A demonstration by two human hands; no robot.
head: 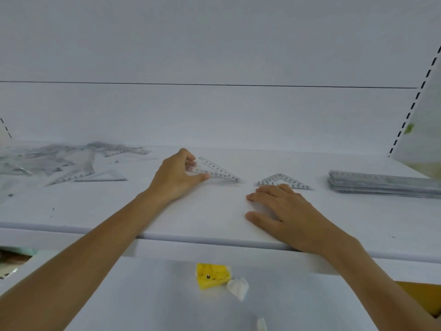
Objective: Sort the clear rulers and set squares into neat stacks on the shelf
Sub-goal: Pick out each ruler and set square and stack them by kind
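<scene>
On the white shelf point(214, 211), my left hand point(176, 177) pinches the left corner of a clear set square point(222, 172) between thumb and fingers. A second clear set square point(282, 180) lies flat just to its right. My right hand point(284, 209) rests flat on the shelf with its fingertips at that square's near edge. A neat stack of clear rulers point(381, 185) sits at the right. A loose heap of clear rulers and set squares point(66, 163) is spread at the far left.
The shelf's back wall and a slotted upright point(415, 99) close off the right side, beside a pale panel point(427, 130). On the lower shelf lie a yellow cartoon-face item point(211, 275) and a small white object point(238, 287).
</scene>
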